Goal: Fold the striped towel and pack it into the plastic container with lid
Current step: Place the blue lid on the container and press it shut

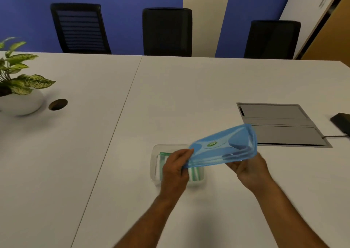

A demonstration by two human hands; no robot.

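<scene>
A clear plastic container [154, 154] stands on the white table in front of me. Inside it lies the folded towel [195, 174] with green and white stripes, partly hidden by my left hand. A translucent blue lid [225, 145] with a green oval label is held tilted in the air above the container's right side. My left hand [175, 169] pinches the lid's near left corner. My right hand [250, 169] grips the lid's near right edge from below.
A potted plant in a white bowl [20, 102] stands at the far left beside a round cable hole [57, 104]. A grey cable hatch [280, 124] and a black device [341, 121] lie to the right. Three black chairs [167, 32] line the far table edge.
</scene>
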